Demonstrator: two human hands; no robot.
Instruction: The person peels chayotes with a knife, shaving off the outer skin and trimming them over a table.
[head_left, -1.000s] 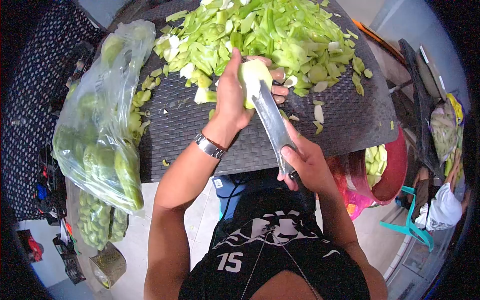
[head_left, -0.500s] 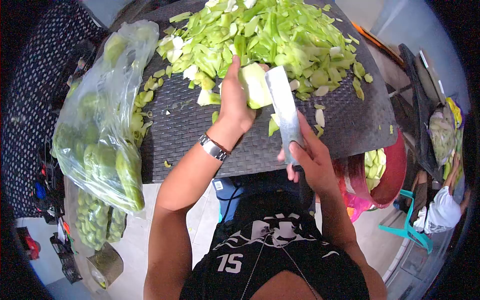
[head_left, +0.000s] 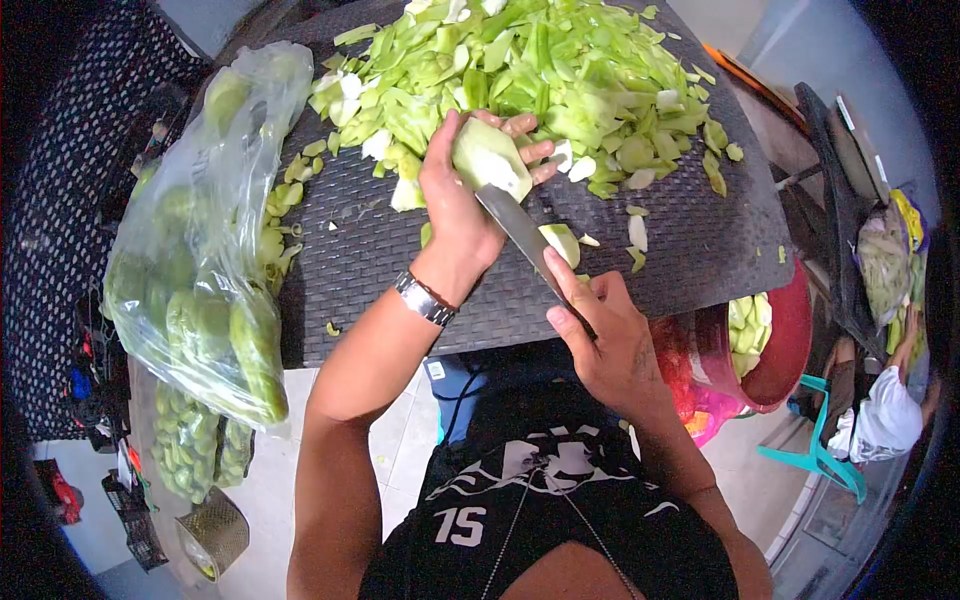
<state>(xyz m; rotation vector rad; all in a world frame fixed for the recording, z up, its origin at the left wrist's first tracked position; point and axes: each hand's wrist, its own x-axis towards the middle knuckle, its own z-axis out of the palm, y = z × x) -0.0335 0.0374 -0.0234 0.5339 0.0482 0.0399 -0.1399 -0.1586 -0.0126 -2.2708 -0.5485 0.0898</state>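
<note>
My left hand (head_left: 458, 215), with a metal watch (head_left: 425, 298) on its wrist, is wrapped round a peeled pale green fruit (head_left: 488, 150) with white cut flesh. In my right hand (head_left: 615, 345) is a broad-bladed knife (head_left: 525, 236), its handle mostly hidden by the fingers. The blade points up and left, and its tip end meets the lower side of the fruit. Below the left fingertips a cut slice (head_left: 562, 243) lies on the woven table (head_left: 380, 285), close to the blade. A large heap of green and white slices (head_left: 540, 75) covers the table's far part.
A clear plastic bag (head_left: 200, 250) of whole green fruits stands at the left. Another bag of green pieces (head_left: 190, 440) sits lower left. To the right is a red bucket (head_left: 788, 340) with pale pieces, beside a teal frame (head_left: 820, 440). Another person's white sleeve (head_left: 888, 415) shows far right.
The knife has swung from upright at the fruit's right to a leftward slant against its underside. My left hand has turned the fruit, and a slice now shows on the table.
</note>
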